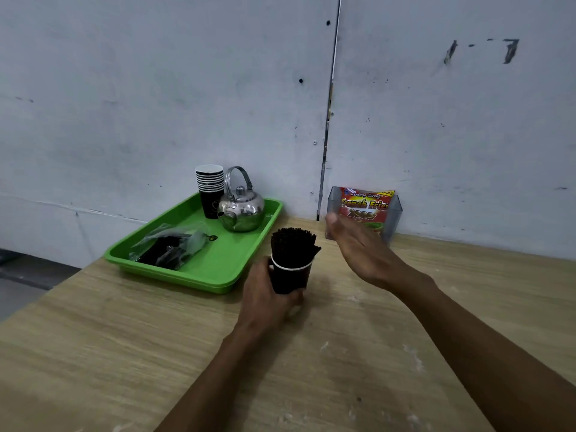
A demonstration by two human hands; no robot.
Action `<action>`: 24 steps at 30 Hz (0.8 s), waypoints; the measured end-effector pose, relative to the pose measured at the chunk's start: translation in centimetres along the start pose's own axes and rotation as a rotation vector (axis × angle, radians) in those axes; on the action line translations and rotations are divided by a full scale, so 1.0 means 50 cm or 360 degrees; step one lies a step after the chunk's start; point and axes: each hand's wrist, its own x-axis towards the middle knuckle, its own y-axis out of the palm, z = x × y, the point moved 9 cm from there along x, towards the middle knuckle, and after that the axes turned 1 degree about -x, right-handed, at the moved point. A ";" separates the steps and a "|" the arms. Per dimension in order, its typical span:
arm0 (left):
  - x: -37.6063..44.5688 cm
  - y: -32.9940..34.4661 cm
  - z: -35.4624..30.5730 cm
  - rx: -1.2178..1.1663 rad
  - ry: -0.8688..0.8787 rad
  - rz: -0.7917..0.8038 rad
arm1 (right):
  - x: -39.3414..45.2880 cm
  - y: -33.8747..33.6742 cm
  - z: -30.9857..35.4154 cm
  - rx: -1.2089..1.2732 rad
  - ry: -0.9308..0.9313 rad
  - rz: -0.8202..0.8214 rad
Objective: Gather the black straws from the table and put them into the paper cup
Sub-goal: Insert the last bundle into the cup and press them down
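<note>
On the left sits a green tray [215, 275] with a bagged bundle of black bits [170, 244], stacked paper cups [210, 190] and a steel kettle [241, 207]. Mid-table, the left hand [265, 299] grips the black paper cup [291, 279] — black straws [293, 243] standing packed inside. Right hand [363, 247] hovers flat, fingers loose, holding nothing — snack bag [366, 205] in a clear holder [393, 218] behind it.

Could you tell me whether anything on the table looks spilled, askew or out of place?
Nothing is spilled. The black straws stand packed in the paper cup, a few splaying right over its rim. The left hand holds the cup.
</note>
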 end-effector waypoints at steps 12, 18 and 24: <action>0.155 0.070 0.007 0.0158 -0.0195 -0.0175 | -0.044 -0.013 -0.194 -0.0346 0.0267 0.0121; 0.264 0.127 0.019 0.0226 -0.0192 -0.0181 | -0.008 -0.039 -0.265 -0.0449 0.0263 0.0072; 0.352 0.169 0.018 0.0315 -0.0112 -0.0220 | 0.015 -0.068 -0.322 -0.0504 0.0275 -0.0030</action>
